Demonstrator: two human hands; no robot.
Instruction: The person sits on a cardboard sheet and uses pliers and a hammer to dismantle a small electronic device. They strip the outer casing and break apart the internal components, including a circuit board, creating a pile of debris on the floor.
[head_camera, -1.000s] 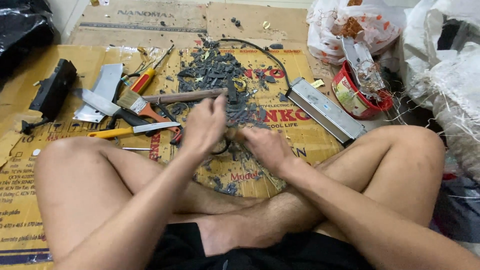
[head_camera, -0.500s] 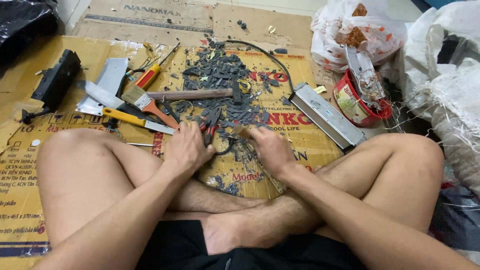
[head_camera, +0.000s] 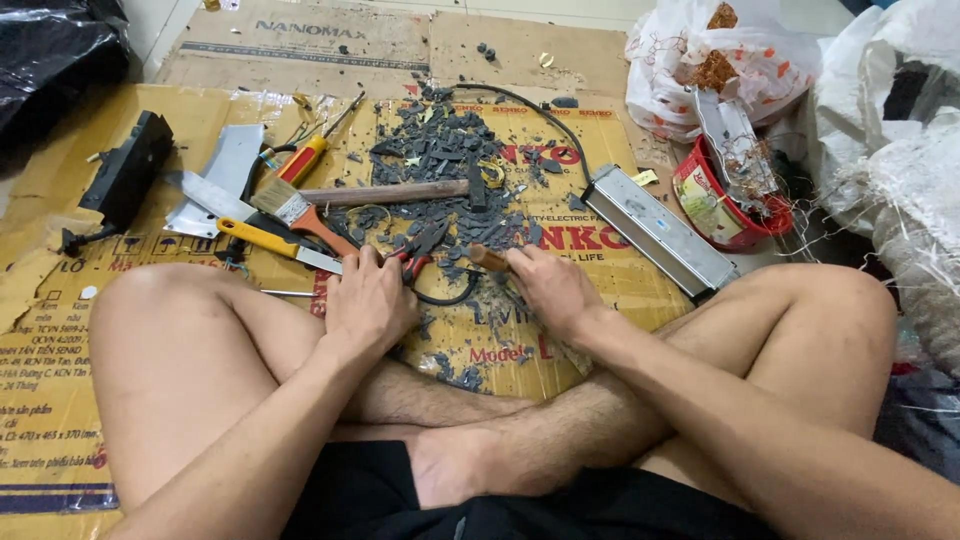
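Flattened cardboard (head_camera: 120, 400) is covering the floor, likely catching the dark plastic fragments (head_camera: 440, 160) piling beside the hammer (head_camera: 385, 192). The right hand (head_camera: 553, 290) is clenching a wooden handle (head_camera: 489, 258), knuckles up. The left hand (head_camera: 368, 300) is resting over red-handled pliers (head_camera: 420, 250), fingers curling around them.

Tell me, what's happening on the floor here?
A person sits cross-legged on flattened cardboard. The left hand rests on red-handled pliers, while the right hand grips a small wooden-handled tool. In front lies a pile of dark broken plastic bits with a hammer across it, a yellow-handled knife and a paintbrush to the left, and a long metal box to the right.
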